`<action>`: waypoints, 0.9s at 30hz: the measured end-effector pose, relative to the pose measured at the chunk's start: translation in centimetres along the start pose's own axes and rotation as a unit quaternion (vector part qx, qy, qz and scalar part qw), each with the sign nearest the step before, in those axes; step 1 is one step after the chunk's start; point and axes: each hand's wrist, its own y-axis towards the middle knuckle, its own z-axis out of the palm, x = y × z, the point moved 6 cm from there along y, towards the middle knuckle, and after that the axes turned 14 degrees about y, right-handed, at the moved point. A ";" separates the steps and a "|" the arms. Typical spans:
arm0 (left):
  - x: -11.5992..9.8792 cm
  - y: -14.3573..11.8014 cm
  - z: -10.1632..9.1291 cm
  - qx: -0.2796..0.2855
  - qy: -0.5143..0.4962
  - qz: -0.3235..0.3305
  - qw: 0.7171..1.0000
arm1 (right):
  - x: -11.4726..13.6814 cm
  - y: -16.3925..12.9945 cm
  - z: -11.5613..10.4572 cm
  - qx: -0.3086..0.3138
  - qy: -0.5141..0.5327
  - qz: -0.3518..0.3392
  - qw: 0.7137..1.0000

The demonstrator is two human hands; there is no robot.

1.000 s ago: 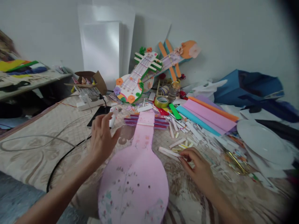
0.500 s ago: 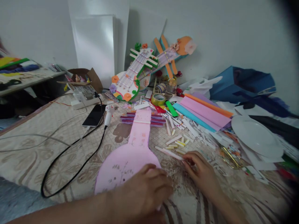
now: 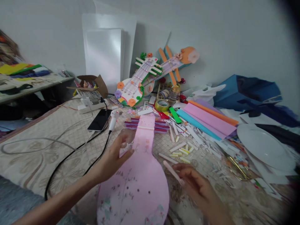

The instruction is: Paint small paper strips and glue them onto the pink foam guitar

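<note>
In front of me lies a pink pipa-shaped craft board (image 3: pixel 145 170). Its round body carries small dark holes and printed sprigs, and purple sticks (image 3: pixel 161 126) cross its neck. My left hand (image 3: pixel 114 159) is above the left side, where neck meets body, thumb and fingers apart. Whether it touches the board I cannot tell. To the right of the body, my right hand (image 3: pixel 195 186) pinches a slim pale pink strip (image 3: pixel 172 171), tilted over the cloth. Another pale strip (image 3: pixel 167 157) lies just beyond it. A white glue gun (image 3: pixel 113 120) rests left of the neck.
Behind stand two decorated instrument crafts (image 3: pixel 133 89). A black phone (image 3: pixel 99 120), a power strip (image 3: pixel 92 107) and looping cables occupy the left. Paper scraps (image 3: pixel 194 132), coloured sheets (image 3: pixel 208 117), gold-handled scissors (image 3: pixel 239 168) and a white plate (image 3: pixel 264 148) crowd the right.
My left hand has moved from the body's right edge up and left toward the neck, uncovering the body. My right hand has lifted and turned the pink strip. The view has shifted slightly.
</note>
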 end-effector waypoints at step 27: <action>2.8 0.2 0.0 0.002 -0.148 -0.049 0.988 | -2.2 1.8 3.9 -0.108 0.094 0.051 0.988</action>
